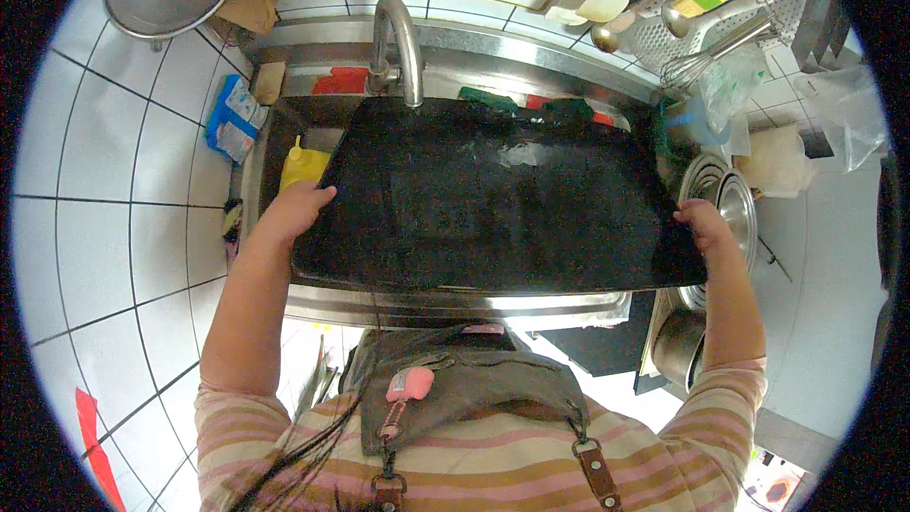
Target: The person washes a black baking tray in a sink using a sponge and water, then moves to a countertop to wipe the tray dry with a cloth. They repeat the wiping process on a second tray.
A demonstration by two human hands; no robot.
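Black tray [483,199] gripped by left hand [296,209] and right hand [703,226] (blue packet [234,118] beside sink).

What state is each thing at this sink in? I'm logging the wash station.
Large black rectangular baking tray: held flat over the sink, surface wet.
Left hand: gripping the tray's left edge.
Right hand: gripping the tray's right edge.
Curved steel tap: no water seen running.
Yellow squeeze bottle: upright, capped.

Large black baking tray [483,199], wet, glossy, held level over sink, under faucet.
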